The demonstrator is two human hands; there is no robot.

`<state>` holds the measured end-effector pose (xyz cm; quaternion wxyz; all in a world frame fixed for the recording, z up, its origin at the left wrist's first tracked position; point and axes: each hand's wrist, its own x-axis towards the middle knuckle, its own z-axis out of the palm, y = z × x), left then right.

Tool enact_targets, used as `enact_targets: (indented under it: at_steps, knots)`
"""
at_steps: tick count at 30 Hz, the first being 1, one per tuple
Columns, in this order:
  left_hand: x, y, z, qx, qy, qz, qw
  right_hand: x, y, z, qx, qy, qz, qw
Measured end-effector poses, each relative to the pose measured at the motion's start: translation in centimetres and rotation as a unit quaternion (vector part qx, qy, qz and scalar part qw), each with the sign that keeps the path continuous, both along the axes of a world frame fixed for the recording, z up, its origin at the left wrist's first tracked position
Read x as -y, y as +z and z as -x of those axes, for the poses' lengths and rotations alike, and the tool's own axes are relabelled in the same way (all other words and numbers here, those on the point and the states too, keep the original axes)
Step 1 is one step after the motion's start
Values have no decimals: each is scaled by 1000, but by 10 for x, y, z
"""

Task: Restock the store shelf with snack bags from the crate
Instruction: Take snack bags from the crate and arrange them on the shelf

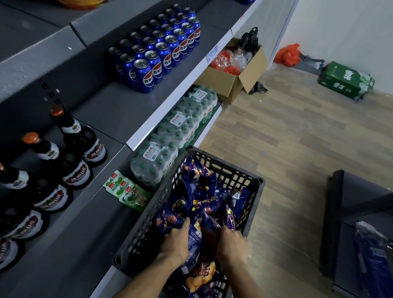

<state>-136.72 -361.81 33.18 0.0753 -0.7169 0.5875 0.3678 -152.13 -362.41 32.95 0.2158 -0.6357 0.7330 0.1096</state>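
Black slatted crate of blue snack bags, both hands gripping bags inside.

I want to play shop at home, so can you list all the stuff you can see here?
Crate: one, black, against the shelf front.
Snack bags: many, dark blue, inside the crate.
Cans: many, blue, middle shelf.
Bottles: a row, dark with orange caps, left on the shelf.
Water packs: several, clear with green caps, bottom shelf.
Green packets: a few, bottom shelf.
Cardboard box: one, brown, on the floor.
Green case: one, by the wall.
Left hand, right hand: both gripping snack bags in the crate.
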Motion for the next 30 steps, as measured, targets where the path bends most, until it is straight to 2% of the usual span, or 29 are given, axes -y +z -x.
enact_targets:
  at_steps: [8,16,20,24,26,30]
  knots:
    - [19,52,-13,18,7,47,999,23,63,10,50,-22,47,997]
    - [39,133,-28,-20,40,127,991,50,136,7,63,-18,111,992]
    - [48,178,-38,-19,53,170,984,66,184,4,48,1,133,990]
    - [53,237,-47,44,51,222,973,78,243,1,37,17,153,987]
    - [57,267,-52,73,49,257,962,81,279,-3,40,26,186,981]
    - [64,326,-60,73,49,325,942,84,349,-14,68,33,261,962]
